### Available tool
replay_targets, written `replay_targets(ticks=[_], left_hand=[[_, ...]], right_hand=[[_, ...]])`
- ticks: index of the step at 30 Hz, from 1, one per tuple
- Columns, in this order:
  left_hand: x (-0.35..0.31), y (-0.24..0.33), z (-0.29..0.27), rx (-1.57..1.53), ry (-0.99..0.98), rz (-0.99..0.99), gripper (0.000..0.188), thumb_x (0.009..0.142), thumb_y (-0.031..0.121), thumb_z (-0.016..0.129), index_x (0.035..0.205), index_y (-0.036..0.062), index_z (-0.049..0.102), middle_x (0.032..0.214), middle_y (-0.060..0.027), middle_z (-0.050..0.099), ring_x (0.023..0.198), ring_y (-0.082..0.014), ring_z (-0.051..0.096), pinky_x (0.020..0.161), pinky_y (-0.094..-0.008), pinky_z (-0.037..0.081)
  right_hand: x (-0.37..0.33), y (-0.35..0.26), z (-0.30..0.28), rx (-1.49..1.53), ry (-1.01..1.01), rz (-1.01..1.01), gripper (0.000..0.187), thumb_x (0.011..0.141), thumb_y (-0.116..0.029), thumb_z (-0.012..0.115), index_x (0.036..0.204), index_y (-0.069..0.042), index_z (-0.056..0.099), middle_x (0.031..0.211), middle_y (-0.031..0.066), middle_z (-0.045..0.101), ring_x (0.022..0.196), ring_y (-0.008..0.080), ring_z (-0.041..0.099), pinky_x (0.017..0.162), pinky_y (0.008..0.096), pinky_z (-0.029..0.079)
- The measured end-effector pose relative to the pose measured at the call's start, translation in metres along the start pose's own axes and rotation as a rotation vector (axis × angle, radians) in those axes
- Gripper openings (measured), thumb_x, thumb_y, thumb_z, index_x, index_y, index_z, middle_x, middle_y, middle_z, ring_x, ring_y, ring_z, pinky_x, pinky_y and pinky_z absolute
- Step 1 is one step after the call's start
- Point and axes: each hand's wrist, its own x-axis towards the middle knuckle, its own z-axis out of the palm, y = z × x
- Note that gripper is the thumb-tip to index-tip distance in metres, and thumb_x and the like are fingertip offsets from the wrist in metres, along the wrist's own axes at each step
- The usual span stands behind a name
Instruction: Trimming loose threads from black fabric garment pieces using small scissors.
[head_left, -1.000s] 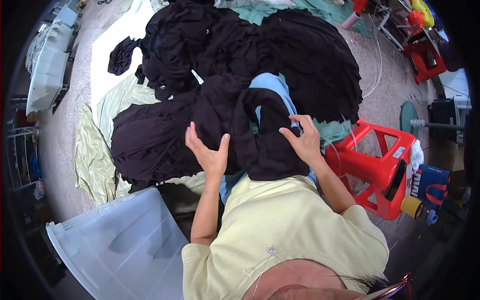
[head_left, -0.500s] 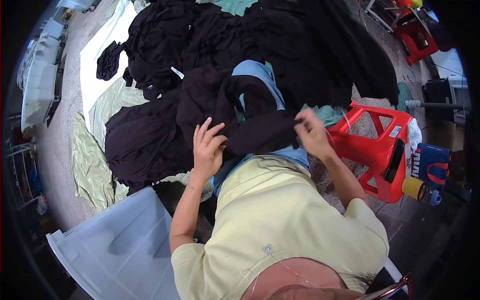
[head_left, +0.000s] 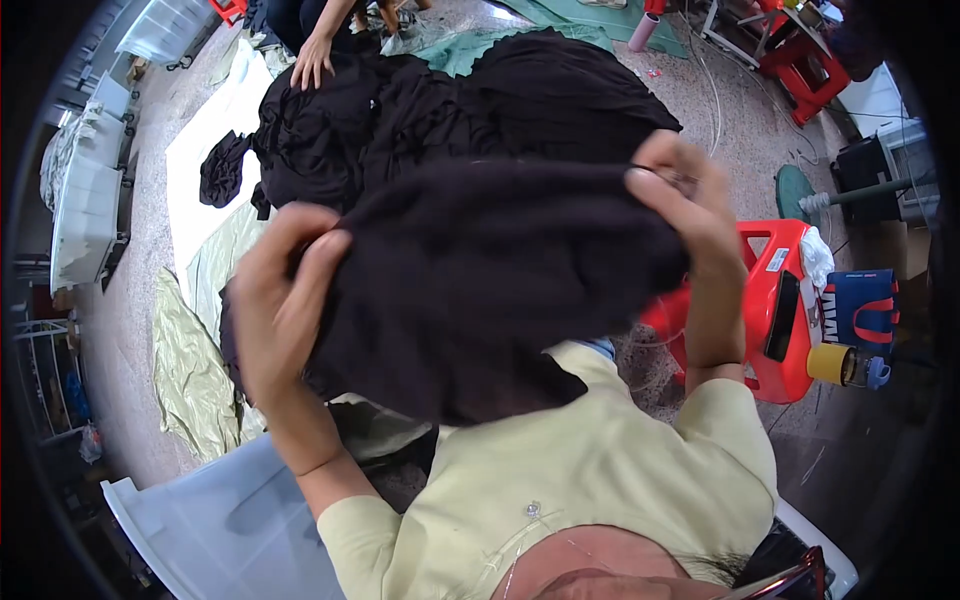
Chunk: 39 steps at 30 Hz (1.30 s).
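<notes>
A black piece of cloth, perhaps a garment (head_left: 480, 270), is stretched between my two hands, raised in front of my body. Its upper left edge is pinched by my left hand (head_left: 285, 300), thumb on top. My right hand (head_left: 690, 205) is closed on the upper right corner and slightly blurred. The lower part hangs in folds above my lap and covers it. Beyond it, a heap of black cloth (head_left: 410, 110) lies spread on the floor sheets.
Another person's hand (head_left: 315, 62) rests on the heap at the far left. A red plastic stool (head_left: 785, 340) stands at my right, near a blue bag (head_left: 860, 315) and a yellow-sleeved bottle (head_left: 830, 365). A pale plastic bin (head_left: 210, 510) is at my lower left.
Both my hands have risen and moved apart, lifting the black cloth off my lap and stretching it. Another person's arm has come into view at the far left.
</notes>
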Motion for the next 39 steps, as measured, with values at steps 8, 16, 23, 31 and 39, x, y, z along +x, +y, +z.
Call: replay_targets(ticks=[8,16,23,31,39], left_hand=[[-0.018,-0.130,0.134,0.382,0.207,0.256,0.016,0.079,0.006,0.068,0.094,0.0040,0.064,0.110,-0.0120,0.061,0.099,-0.0315,0.058,0.086,-0.0395,0.047],[-0.009,-0.115,0.223,0.278,0.002,0.234,0.024,0.075,0.013,0.074,0.094,0.0089,0.061,0.093,-0.0071,0.059,0.085,-0.0265,0.059,0.072,-0.0355,0.049],[-0.007,-0.133,0.226,0.456,0.042,0.190,0.033,0.069,0.011,0.068,0.102,0.0121,0.060,0.101,-0.0043,0.054,0.096,-0.0259,0.053,0.076,-0.0399,0.044],[-0.003,-0.140,0.222,0.266,0.137,0.321,0.021,0.074,0.002,0.062,0.094,0.0075,0.059,0.090,-0.0078,0.058,0.088,-0.0277,0.056,0.073,-0.0399,0.044],[-0.029,-0.073,0.168,-0.293,-0.352,-0.314,0.032,0.074,0.004,0.069,0.102,0.0021,0.053,0.070,-0.0046,0.054,0.061,-0.0098,0.050,0.061,-0.0232,0.043]], right_hand=[[0.024,0.208,0.022,-0.640,0.206,0.046,0.022,0.079,-0.025,0.072,0.088,-0.006,0.065,0.077,0.0100,0.067,0.075,0.0264,0.067,0.066,0.0357,0.051],[0.023,0.229,0.042,-0.486,-0.170,-0.132,0.042,0.071,-0.007,0.064,0.113,-0.008,0.060,0.116,0.0090,0.063,0.105,0.0278,0.063,0.090,0.0349,0.050],[0.025,0.277,0.051,-0.278,-0.064,-0.059,0.036,0.071,-0.002,0.059,0.107,-0.003,0.063,0.114,0.0096,0.065,0.105,0.0260,0.063,0.093,0.0317,0.048],[0.029,0.260,0.021,0.067,-0.198,0.256,0.016,0.079,-0.001,0.068,0.095,0.002,0.066,0.100,0.0107,0.068,0.091,0.0143,0.063,0.084,0.0283,0.048],[0.028,0.189,-0.007,0.124,-0.001,0.344,0.013,0.089,-0.014,0.064,0.082,-0.006,0.056,0.075,-0.0043,0.054,0.071,0.0034,0.047,0.067,0.0205,0.040]])
